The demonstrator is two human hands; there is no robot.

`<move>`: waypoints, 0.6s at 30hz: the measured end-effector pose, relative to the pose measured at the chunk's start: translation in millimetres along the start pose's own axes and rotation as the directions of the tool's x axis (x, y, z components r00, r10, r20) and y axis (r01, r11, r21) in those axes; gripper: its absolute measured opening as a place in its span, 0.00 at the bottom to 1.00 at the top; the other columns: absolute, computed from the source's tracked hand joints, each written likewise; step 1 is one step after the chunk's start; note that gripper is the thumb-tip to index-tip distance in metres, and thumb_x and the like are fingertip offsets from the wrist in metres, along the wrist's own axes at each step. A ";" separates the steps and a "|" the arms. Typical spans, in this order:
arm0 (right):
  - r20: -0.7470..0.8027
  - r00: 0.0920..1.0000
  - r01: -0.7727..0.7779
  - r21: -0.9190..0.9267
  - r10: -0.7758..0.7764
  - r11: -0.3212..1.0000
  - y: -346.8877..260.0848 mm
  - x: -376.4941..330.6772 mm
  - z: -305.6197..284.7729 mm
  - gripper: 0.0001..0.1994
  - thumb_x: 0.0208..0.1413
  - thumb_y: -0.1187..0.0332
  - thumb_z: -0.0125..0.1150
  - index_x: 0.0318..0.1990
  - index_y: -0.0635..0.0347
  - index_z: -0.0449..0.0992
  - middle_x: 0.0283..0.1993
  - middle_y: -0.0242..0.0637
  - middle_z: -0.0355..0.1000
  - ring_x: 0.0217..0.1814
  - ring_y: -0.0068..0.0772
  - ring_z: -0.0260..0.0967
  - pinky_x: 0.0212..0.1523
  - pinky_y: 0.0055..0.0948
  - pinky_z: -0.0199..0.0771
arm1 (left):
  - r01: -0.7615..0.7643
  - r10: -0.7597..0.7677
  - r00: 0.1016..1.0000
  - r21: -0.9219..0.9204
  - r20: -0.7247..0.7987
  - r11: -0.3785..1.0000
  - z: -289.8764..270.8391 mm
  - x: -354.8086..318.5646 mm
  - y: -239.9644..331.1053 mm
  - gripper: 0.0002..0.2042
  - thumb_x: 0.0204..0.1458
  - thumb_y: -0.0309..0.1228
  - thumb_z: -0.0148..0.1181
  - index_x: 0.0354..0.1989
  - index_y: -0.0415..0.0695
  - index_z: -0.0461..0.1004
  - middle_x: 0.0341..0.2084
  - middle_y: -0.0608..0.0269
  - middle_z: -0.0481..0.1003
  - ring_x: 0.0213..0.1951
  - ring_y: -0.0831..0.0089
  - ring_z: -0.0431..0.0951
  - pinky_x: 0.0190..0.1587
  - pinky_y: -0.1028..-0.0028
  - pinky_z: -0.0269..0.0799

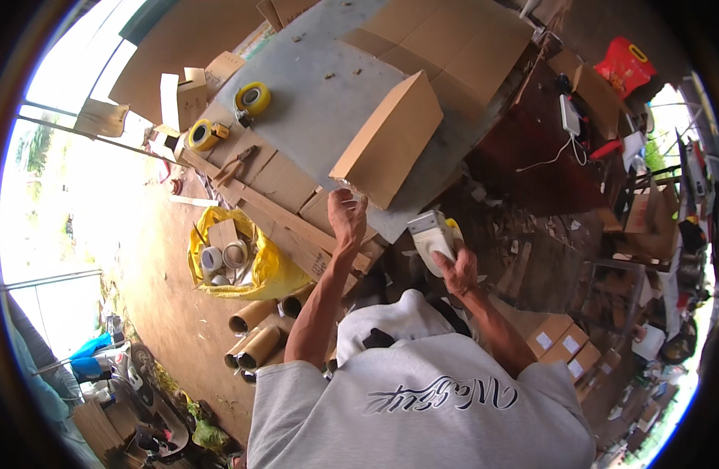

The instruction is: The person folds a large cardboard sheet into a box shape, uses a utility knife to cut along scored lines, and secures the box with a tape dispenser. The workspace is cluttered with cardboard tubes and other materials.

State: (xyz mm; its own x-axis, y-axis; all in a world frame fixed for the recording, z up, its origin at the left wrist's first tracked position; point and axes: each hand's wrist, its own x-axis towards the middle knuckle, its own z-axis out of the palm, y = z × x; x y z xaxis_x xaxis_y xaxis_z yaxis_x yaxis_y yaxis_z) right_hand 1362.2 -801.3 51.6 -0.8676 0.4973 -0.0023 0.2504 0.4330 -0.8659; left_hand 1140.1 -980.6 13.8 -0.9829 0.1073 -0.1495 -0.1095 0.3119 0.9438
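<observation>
A long brown cardboard box (394, 141) lies slantwise on the grey tabletop (304, 86). At its near end, where something clear and shiny like tape shows, my left hand (347, 216) is closed, its fingers curled in. What they pinch, if anything, is too small to make out. My right hand (458, 271) grips a pale tape dispenser (431, 237) with a metal front edge, held to the right of the box's near end and apart from it. A bit of yellow shows behind the dispenser.
Two yellow tape rolls (253, 98) and pliers (238, 162) lie on the table's left side. Flattened cardboard (445, 39) covers its far part. A yellow bag (277, 273) of tape rolls and cardboard tubes (254, 314) stand below left. Small boxes (566, 344) sit at lower right.
</observation>
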 end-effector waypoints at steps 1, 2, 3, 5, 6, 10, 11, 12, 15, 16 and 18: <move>0.034 0.997 0.070 -0.022 -0.069 0.997 -11.9 3.3 -2.9 0.28 0.58 0.42 0.62 0.40 0.66 0.73 0.29 0.54 0.76 0.31 0.63 0.76 0.32 0.45 0.77 | 0.016 -0.007 0.997 -0.115 0.079 0.993 -8.2 -7.9 1.9 0.19 0.56 0.33 0.69 0.51 0.38 0.72 0.42 0.56 0.79 0.43 0.65 0.80 0.47 0.67 0.75; 0.070 0.988 0.140 -0.040 -0.137 0.989 -25.1 6.0 -4.4 0.29 0.58 0.41 0.62 0.38 0.65 0.73 0.28 0.53 0.75 0.30 0.61 0.76 0.31 0.44 0.77 | 0.041 -0.005 0.988 -0.228 0.156 0.973 -15.5 -15.0 3.9 0.19 0.57 0.33 0.68 0.52 0.37 0.73 0.42 0.59 0.79 0.45 0.67 0.79 0.48 0.69 0.75; 0.113 0.975 0.199 -0.063 -0.191 0.978 -29.0 6.8 -3.8 0.30 0.58 0.39 0.62 0.35 0.65 0.72 0.26 0.52 0.74 0.29 0.59 0.76 0.30 0.43 0.77 | 0.213 -0.087 0.933 -0.339 0.350 0.916 -27.0 -24.4 30.9 0.23 0.60 0.40 0.65 0.57 0.36 0.73 0.45 0.61 0.78 0.51 0.70 0.77 0.55 0.70 0.72; 0.162 0.956 0.254 -0.055 -0.242 0.966 -45.7 10.7 -1.6 0.29 0.58 0.40 0.62 0.34 0.65 0.71 0.25 0.51 0.73 0.29 0.59 0.76 0.29 0.43 0.76 | 0.269 -0.023 0.808 -0.334 0.588 0.903 -41.9 -31.7 52.8 0.26 0.60 0.42 0.65 0.60 0.37 0.72 0.49 0.60 0.78 0.53 0.70 0.76 0.58 0.70 0.70; 0.183 0.947 0.278 -0.054 -0.265 0.959 -53.2 13.4 0.0 0.29 0.58 0.41 0.63 0.33 0.65 0.71 0.24 0.51 0.73 0.29 0.58 0.76 0.28 0.42 0.76 | 0.296 0.016 0.720 -0.327 0.694 0.897 -45.7 -30.6 54.5 0.27 0.60 0.43 0.65 0.62 0.37 0.72 0.51 0.59 0.78 0.54 0.70 0.76 0.60 0.70 0.69; 0.269 0.928 0.284 -0.058 -0.259 0.957 -74.1 23.2 14.3 0.28 0.58 0.43 0.64 0.34 0.66 0.70 0.25 0.52 0.74 0.29 0.59 0.77 0.28 0.44 0.76 | 0.471 -0.097 0.683 -0.335 0.724 0.816 -48.9 -24.8 42.8 0.26 0.59 0.39 0.66 0.62 0.36 0.73 0.55 0.56 0.77 0.55 0.70 0.75 0.58 0.71 0.70; 0.289 0.925 0.275 -0.062 -0.246 0.960 -76.5 24.1 19.0 0.28 0.58 0.43 0.64 0.34 0.66 0.71 0.25 0.53 0.74 0.29 0.59 0.77 0.28 0.44 0.76 | 0.440 -0.114 0.715 -0.318 0.689 0.840 -51.4 -22.2 36.6 0.22 0.59 0.36 0.67 0.58 0.37 0.76 0.49 0.59 0.80 0.49 0.74 0.78 0.53 0.73 0.73; 0.306 0.923 0.265 -0.064 -0.234 0.962 -78.7 24.3 24.1 0.28 0.58 0.43 0.64 0.34 0.66 0.71 0.25 0.53 0.74 0.29 0.59 0.77 0.29 0.45 0.76 | 0.485 -0.105 0.683 -0.342 0.722 0.805 -54.8 -18.1 27.5 0.19 0.59 0.35 0.68 0.55 0.37 0.78 0.45 0.62 0.81 0.46 0.76 0.78 0.50 0.74 0.73; 0.372 0.914 0.212 -0.095 -0.163 0.973 -80.6 28.0 39.6 0.27 0.57 0.45 0.64 0.38 0.67 0.72 0.28 0.54 0.76 0.32 0.61 0.78 0.32 0.46 0.77 | 0.567 -0.107 0.627 -0.357 0.772 0.743 -67.5 -6.2 6.4 0.12 0.58 0.32 0.68 0.46 0.38 0.81 0.36 0.68 0.82 0.36 0.81 0.78 0.42 0.78 0.74; 0.395 0.909 0.188 -0.108 -0.131 0.976 -81.7 29.9 45.2 0.27 0.57 0.45 0.64 0.39 0.67 0.73 0.30 0.55 0.76 0.34 0.62 0.78 0.34 0.47 0.77 | 0.562 -0.138 0.635 -0.332 0.760 0.758 -72.5 -3.0 3.7 0.10 0.58 0.31 0.68 0.43 0.39 0.82 0.33 0.70 0.81 0.34 0.82 0.77 0.39 0.79 0.73; 0.393 0.917 0.147 -0.168 -0.071 0.975 -87.6 34.0 58.7 0.27 0.57 0.46 0.64 0.40 0.67 0.73 0.30 0.56 0.76 0.34 0.63 0.77 0.34 0.48 0.76 | 0.511 -0.156 0.687 -0.319 0.710 0.798 -79.4 5.5 -4.1 0.07 0.58 0.30 0.68 0.39 0.39 0.83 0.29 0.72 0.81 0.30 0.83 0.76 0.36 0.80 0.72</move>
State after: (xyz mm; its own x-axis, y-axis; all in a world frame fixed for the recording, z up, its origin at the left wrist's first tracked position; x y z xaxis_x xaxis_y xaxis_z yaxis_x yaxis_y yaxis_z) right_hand 1285.6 -866.5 97.9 -0.9820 0.1294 -0.1377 0.1885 0.6219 -0.7601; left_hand 1123.4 -1056.2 32.6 -0.5533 0.6951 -0.4591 -0.6369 0.0022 0.7710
